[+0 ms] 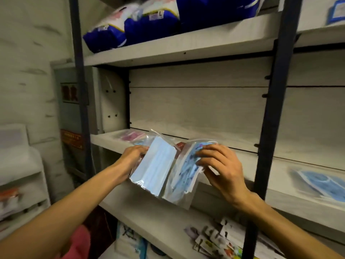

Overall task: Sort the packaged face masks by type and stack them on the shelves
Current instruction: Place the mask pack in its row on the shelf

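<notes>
Mid-sort: left hand (135, 156) grips plain pack (155, 169), right hand (220, 165) pinches printed pack (183, 169), both over middle shelf (233, 156).
Pink pack (131, 136) and blue pack (321, 184) already shelved; these two still unplaced.

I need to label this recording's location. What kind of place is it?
Probably a shop stockroom or storage room: metal-framed shelves hold blue bulk packs, bagged blue masks lie on a shelf, and small carded goods sit lower down.

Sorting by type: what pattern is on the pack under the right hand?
Light blue with darker printed marks; head view.
</notes>
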